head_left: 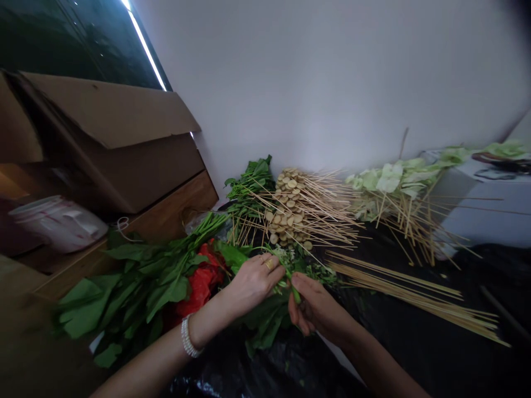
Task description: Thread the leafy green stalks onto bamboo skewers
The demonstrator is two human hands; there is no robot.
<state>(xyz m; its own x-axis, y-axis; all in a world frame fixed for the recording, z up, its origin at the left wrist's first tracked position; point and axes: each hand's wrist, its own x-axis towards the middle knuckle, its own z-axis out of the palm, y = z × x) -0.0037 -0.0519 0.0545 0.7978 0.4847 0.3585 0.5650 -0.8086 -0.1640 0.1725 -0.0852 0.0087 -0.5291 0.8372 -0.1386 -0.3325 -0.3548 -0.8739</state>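
My left hand (254, 281), with a ring and a bead bracelet, is closed around green leafy stems (286, 275) in the middle of the black-covered surface. My right hand (315, 307) pinches the same green stem at its lower end, right beside the left hand. Under both hands lies a bunch of loose green leaves (265, 323). A large heap of long-stemmed greens (136, 282) rests on a red plastic bag (201, 284) just left of my left hand.
Behind the hands lie skewers of round tan slices (290, 207), skewered greens (251, 185) and skewered pale cabbage (390, 185). Bare bamboo skewers (415, 296) lie to the right. An open cardboard box (116, 143) and a white tub (58, 221) are at left. A white wall stands behind.
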